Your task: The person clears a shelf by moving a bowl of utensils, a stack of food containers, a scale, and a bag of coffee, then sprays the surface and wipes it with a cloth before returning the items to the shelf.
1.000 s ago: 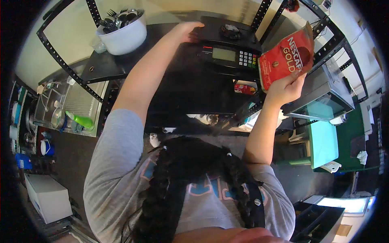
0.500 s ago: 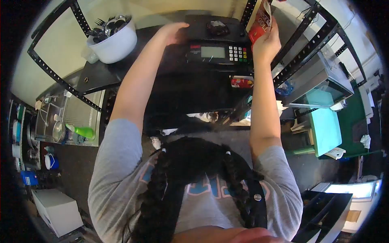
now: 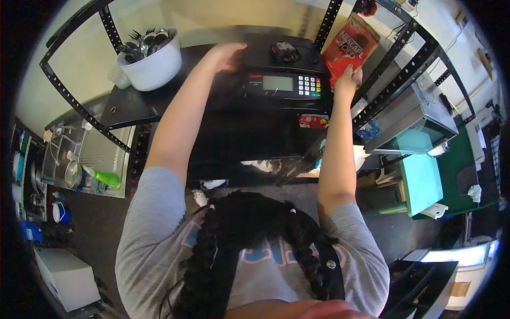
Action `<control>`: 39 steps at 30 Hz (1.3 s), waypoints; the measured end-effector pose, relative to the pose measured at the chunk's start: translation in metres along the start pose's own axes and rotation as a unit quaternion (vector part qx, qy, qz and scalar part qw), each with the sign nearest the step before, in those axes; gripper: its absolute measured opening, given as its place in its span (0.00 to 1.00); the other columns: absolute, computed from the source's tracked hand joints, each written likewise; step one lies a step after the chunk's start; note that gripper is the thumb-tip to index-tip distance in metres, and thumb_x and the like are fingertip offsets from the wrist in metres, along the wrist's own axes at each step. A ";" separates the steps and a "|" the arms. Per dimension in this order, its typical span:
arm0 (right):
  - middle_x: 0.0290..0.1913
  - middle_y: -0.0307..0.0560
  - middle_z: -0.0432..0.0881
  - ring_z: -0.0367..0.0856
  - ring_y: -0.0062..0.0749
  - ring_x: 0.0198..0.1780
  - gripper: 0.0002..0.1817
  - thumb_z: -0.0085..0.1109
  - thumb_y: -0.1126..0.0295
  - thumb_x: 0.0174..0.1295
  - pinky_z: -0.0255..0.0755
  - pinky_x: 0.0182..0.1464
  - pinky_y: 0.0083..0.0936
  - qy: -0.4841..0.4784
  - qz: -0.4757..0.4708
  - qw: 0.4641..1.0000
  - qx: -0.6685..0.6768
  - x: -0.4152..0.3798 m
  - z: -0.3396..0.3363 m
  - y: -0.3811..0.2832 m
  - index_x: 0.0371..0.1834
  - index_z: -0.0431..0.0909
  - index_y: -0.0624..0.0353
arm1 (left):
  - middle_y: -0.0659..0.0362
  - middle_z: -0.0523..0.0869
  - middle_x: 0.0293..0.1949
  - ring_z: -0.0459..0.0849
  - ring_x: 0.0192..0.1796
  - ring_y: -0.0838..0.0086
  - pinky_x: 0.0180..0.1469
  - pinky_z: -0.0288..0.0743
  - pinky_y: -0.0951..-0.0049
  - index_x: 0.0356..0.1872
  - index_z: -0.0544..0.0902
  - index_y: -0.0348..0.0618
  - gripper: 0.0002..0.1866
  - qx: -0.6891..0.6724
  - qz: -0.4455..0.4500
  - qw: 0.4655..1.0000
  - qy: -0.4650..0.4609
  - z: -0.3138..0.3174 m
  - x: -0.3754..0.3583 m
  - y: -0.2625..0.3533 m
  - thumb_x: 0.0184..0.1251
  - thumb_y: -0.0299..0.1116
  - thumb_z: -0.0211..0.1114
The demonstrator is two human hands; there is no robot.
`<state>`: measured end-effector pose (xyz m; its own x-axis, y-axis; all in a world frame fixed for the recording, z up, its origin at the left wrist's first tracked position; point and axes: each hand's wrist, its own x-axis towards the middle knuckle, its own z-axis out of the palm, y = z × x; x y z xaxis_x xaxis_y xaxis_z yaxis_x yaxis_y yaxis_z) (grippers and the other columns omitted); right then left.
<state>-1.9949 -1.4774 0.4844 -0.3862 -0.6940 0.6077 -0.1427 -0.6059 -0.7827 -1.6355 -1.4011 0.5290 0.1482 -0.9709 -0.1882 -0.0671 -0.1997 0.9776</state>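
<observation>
My right hand (image 3: 347, 84) is closed on the lower end of a red Nescafé Gold coffee packet (image 3: 351, 45), held up beside the right shelf post. The packet's printed front faces me. My left hand (image 3: 227, 57), a little blurred, reaches over the black shelf, fingers stretched to the right and nothing seen in them. Between the hands is a black digital scale (image 3: 279, 83) with a grey display and a number keypad. A small dark coiled item (image 3: 285, 51) lies behind its display.
A white tub (image 3: 153, 66) of forks and spoons stands on the shelf at left. Black perforated posts (image 3: 404, 72) frame both sides. Below are a red packet (image 3: 313, 121) and a cat (image 3: 270, 165). A sink (image 3: 103, 154) lies left, a turquoise table (image 3: 422, 183) right.
The coffee packet has turned so that its front shows wide, and my right hand has come slightly lower. My left hand has dropped a little, still over the shelf.
</observation>
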 end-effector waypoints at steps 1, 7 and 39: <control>0.43 0.53 0.83 0.82 0.37 0.44 0.14 0.49 0.67 0.74 0.73 0.47 0.34 0.001 0.001 1.000 -0.001 -0.003 0.001 -0.013 0.53 0.74 0.67 | 0.49 0.79 0.55 0.82 0.52 0.59 0.48 0.84 0.57 0.66 0.72 0.41 0.35 0.007 0.001 1.000 -0.002 0.001 0.003 -0.001 0.64 0.52 0.71; 0.45 0.64 0.82 0.81 0.56 0.47 0.13 0.49 0.68 0.74 0.71 0.52 0.41 0.137 -0.106 0.981 -0.084 -0.014 0.021 -0.059 0.48 0.74 0.70 | 0.45 0.76 0.65 0.80 0.62 0.51 0.63 0.75 0.58 0.64 0.74 0.39 0.35 0.312 0.263 0.885 0.226 0.027 -0.003 0.008 0.63 0.53 0.68; 0.46 0.65 0.85 0.82 0.65 0.52 0.18 0.59 0.61 0.68 0.74 0.54 0.49 -0.144 0.010 0.962 -0.232 -0.027 0.012 -0.040 0.54 0.72 0.62 | 0.39 0.71 0.70 0.71 0.72 0.55 0.72 0.64 0.62 0.80 0.50 0.40 0.64 0.166 0.198 0.966 0.010 0.031 -0.082 -0.034 0.41 0.31 0.84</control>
<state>-1.9683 -1.4393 0.5011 -0.1344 -0.8227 0.5524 -0.5551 -0.3993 -0.7297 -1.6764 -1.3190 0.5085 0.0654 -0.9775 0.2006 -0.4347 0.1530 0.8875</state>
